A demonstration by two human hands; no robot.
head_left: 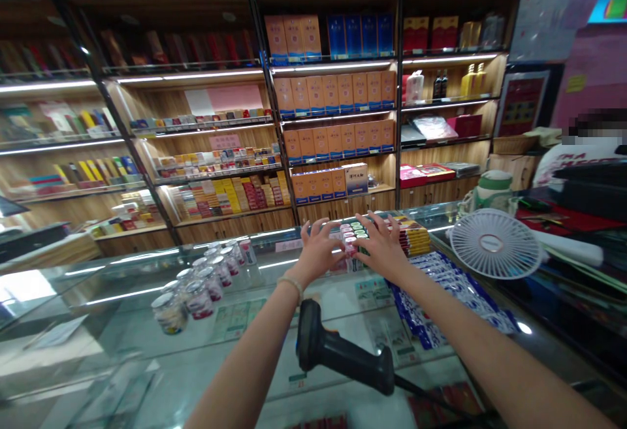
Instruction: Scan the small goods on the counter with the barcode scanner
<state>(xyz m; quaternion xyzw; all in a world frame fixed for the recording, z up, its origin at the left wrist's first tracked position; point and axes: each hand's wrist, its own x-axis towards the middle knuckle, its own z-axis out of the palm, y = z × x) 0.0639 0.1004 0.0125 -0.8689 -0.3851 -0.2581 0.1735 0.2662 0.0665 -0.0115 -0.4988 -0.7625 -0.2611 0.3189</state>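
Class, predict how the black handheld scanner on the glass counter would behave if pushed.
The scanner would probably stay stiff, given its solid-looking body; it might slide on the smooth glass counter, and its trailing cable could drag.

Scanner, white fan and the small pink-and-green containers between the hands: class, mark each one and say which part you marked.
Scanner (353, 358): head view, on its black handle.
White fan (491, 242): head view, on the central hub.
Pink-and-green containers (349, 239): head view, on the pink part of the group.
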